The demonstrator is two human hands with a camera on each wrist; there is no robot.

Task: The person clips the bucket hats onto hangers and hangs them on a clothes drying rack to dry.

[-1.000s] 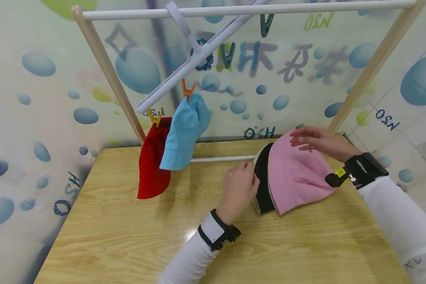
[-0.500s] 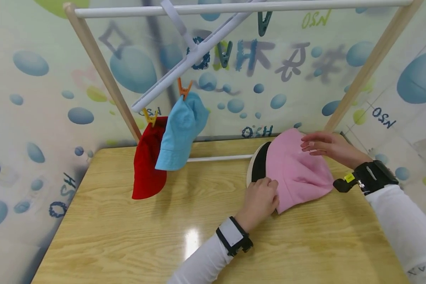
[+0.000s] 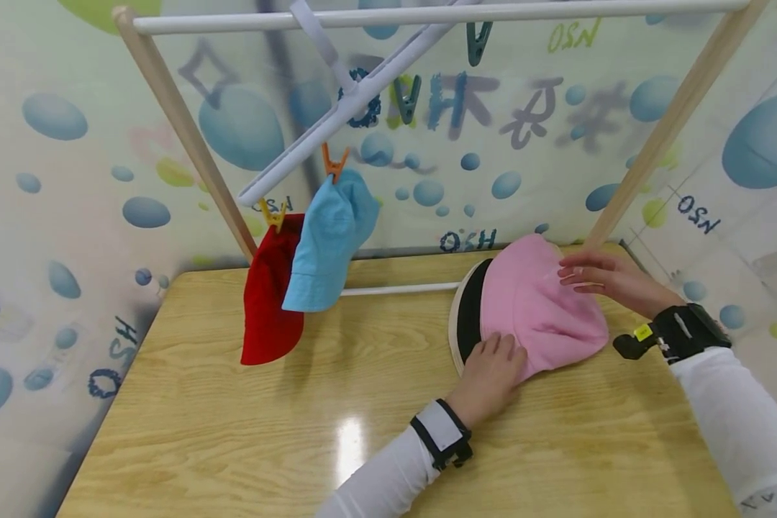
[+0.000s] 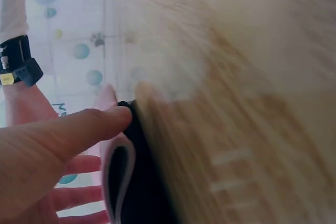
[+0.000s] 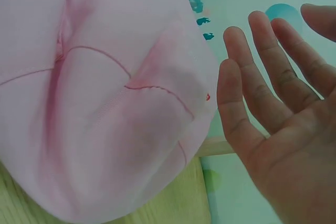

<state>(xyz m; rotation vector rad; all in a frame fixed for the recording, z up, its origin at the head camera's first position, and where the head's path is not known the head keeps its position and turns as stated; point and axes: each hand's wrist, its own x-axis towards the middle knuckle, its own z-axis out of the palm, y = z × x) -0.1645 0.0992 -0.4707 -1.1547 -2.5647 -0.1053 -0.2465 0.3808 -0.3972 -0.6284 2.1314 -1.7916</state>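
Hats come to three in the head view: a red hat (image 3: 268,302) and a blue hat (image 3: 320,259) hang at the left, and the pink hat (image 3: 550,316) lies on the table (image 3: 233,432) in front of me, towards the right, its black lining (image 3: 471,309) facing left. Pegs make four: a yellow peg (image 3: 275,217) on the red hat, an orange peg (image 3: 334,168) on the blue one, and an upper green peg (image 3: 476,52) and a lower green peg (image 3: 406,108) with nothing in them. One white hanger (image 3: 348,111) slants under the one top rail (image 3: 557,10). My left hand (image 3: 488,378) lies over the pink hat's near edge; my right hand (image 3: 611,280) is loosely spread at its right side, holding nothing. I take the step in hand to be getting hold of the one unhung hat; the next move, I judge, calls for a sure grip on its edge and a lift towards a green peg.

In the left wrist view, one thumb (image 4: 100,124) of mine lies at the hat's folded edge. My left fingers are hidden here, so whether they pinch the cloth I cannot say.

In the right wrist view, I count four fingers and a thumb, wide and relaxed, just beside the pink crown.
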